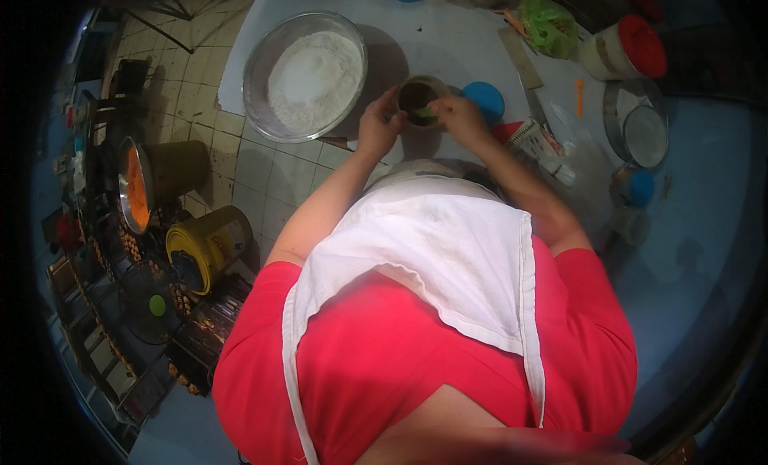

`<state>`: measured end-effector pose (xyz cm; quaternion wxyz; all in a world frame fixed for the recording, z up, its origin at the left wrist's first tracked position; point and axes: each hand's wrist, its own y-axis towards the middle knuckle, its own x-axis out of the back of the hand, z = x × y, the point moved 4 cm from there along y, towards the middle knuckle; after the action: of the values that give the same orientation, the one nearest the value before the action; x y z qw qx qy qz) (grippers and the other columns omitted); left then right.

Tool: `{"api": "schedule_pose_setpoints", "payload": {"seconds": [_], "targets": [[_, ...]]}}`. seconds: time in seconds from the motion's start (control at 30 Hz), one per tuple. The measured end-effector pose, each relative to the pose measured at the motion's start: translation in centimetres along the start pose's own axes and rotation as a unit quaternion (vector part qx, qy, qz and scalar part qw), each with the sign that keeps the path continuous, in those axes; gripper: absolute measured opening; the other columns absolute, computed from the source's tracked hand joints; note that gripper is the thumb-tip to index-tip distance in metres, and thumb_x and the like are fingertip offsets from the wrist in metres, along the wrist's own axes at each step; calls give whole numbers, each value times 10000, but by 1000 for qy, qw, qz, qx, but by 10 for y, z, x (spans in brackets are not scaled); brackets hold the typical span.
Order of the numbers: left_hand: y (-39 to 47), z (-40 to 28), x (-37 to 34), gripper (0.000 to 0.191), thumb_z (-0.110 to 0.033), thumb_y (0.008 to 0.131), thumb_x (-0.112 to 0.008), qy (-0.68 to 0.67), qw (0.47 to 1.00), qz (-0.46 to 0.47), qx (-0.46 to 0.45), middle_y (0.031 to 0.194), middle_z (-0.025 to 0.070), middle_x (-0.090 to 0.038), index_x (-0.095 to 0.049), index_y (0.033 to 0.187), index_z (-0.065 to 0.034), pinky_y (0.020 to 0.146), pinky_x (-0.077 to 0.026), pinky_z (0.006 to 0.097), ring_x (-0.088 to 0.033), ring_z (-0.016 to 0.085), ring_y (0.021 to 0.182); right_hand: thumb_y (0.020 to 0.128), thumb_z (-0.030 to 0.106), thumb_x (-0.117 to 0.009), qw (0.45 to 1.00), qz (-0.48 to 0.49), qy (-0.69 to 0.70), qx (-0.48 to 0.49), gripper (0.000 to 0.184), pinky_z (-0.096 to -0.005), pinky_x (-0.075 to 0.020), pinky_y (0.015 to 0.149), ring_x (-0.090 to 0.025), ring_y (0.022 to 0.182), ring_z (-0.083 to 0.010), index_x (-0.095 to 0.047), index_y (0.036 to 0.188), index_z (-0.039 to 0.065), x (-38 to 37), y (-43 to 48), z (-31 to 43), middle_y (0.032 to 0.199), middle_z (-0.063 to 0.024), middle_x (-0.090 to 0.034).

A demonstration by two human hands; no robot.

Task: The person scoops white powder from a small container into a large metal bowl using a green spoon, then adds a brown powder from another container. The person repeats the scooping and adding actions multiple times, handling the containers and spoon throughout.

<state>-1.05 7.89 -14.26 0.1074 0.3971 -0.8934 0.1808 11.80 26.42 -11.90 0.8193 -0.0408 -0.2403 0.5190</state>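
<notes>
My left hand (pixel 382 123) grips the left side of a round jar (pixel 429 81) with dark contents, which I cannot identify. Over the jar's right rim, my right hand (pixel 459 118) pinches a green spoon or scoop (pixel 425 112) that reaches inside. A blue round lid (pixel 483 102) lies just beyond my right hand. To the left of the jar stands a large metal bowl (pixel 257 99) holding white powder, with a whiter heap (pixel 303 75) on top.
Right of my hands lie a spiral notebook (pixel 528 135), an orange spoon (pixel 579 98) and a clear plastic bag (pixel 582 171). Farther right are a red-lidded container (pixel 645 47) and a metal pan (pixel 618 114). Yellow buckets (pixel 219 240) stand at the left, below the table's edge.
</notes>
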Motion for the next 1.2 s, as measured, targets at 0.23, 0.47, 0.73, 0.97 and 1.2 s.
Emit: {"api": "schedule_pose_setpoints", "payload": {"seconds": [0.23, 0.47, 0.73, 0.97, 1.2], "targets": [[6, 14, 3, 593, -34, 998, -695, -69, 997, -13, 41, 1097, 90, -691, -542, 1569, -83, 761, -629, 306, -727, 168, 890, 1042, 195, -682, 999, -39, 33, 15, 249, -327, -548, 714, -697, 770, -168, -784, 1191, 25, 18, 7, -4, 888, -95, -770], [7, 11, 8, 650, -176, 959, -775, 70, 997, -44, 5, 1207, 208, -702, -547, 1565, -126, 1007, -533, 461, -669, 362, 1144, 1035, 175, -694, 995, -87, 2, 57, 239, -310, -542, 706, -692, 760, -150, -783, 1208, 37, 33, 2, -10, 876, -82, -766], [7, 10, 8, 698, -192, 966, -771, 73, 996, -33, 25, 1275, 228, -664, -497, 1605, -139, 1027, -524, 464, -651, 381, 1185, 1028, 100, -683, 990, -112, 28, 82, 206, -295, -554, 752, -703, 802, -142, -786, 1191, 26, 35, 0, -14, 909, -78, -770], [3, 1, 9, 700, -189, 962, -772, 111, 993, -45, 0, 1257, 228, -672, -501, 1604, -130, 1018, -522, 462, -651, 382, 1171, 1030, 76, -679, 989, -113, 77, 64, 171, -284, -557, 761, -699, 813, -124, -777, 1152, 9, 32, 4, -26, 948, -65, -778], [4, 4, 9, 698, -179, 960, -770, 114, 992, -45, -16, 1250, 229, -668, -501, 1603, -131, 1021, -521, 469, -647, 393, 1171, 1039, 100, -682, 986, -114, 105, 56, 165, -280, -556, 749, -696, 795, -119, -777, 1136, 8, 30, 5, -34, 912, -56, -772]]}}
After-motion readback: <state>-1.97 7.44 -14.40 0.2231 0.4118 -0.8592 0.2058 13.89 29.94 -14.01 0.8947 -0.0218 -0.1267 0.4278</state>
